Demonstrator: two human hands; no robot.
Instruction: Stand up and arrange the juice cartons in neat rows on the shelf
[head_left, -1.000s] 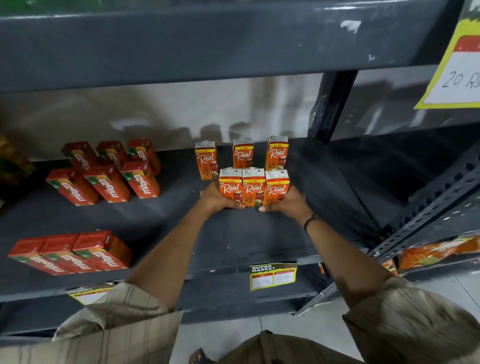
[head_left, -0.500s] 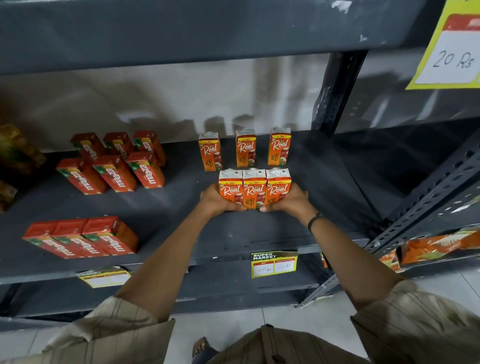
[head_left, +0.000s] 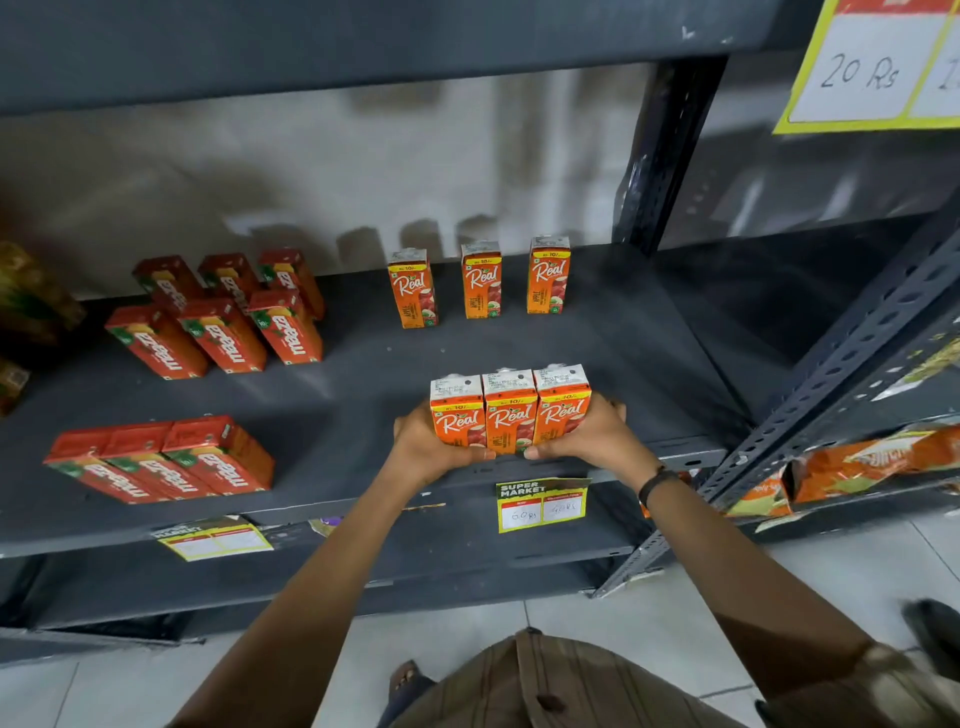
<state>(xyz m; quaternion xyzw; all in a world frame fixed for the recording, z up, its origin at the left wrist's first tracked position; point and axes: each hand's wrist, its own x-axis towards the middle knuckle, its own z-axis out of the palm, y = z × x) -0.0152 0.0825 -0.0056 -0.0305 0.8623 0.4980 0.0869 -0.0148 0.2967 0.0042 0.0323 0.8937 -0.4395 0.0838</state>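
Three orange Real juice cartons (head_left: 510, 410) stand upright, pressed side by side, near the front edge of the grey shelf (head_left: 363, 364). My left hand (head_left: 423, 449) grips the left end of this row and my right hand (head_left: 589, 436) grips the right end, thumbs across the fronts. Behind them, three more Real cartons (head_left: 480, 280) stand apart in a row by the back wall. Red Maaza cartons lie flat at the left: a back group (head_left: 223, 312) of several and a front row of three (head_left: 161, 460).
A slotted upright post (head_left: 670, 156) and angled rail (head_left: 852, 364) bound the shelf at right. Price tags (head_left: 541, 505) hang on the front lip. Orange snack packets (head_left: 857, 462) sit on the neighbouring shelf. An upper shelf (head_left: 363, 41) overhangs. Tiled floor lies below.
Both hands have pulled the held row of three cartons forward, away from the back row and toward the shelf's front edge. The view has shifted slightly.
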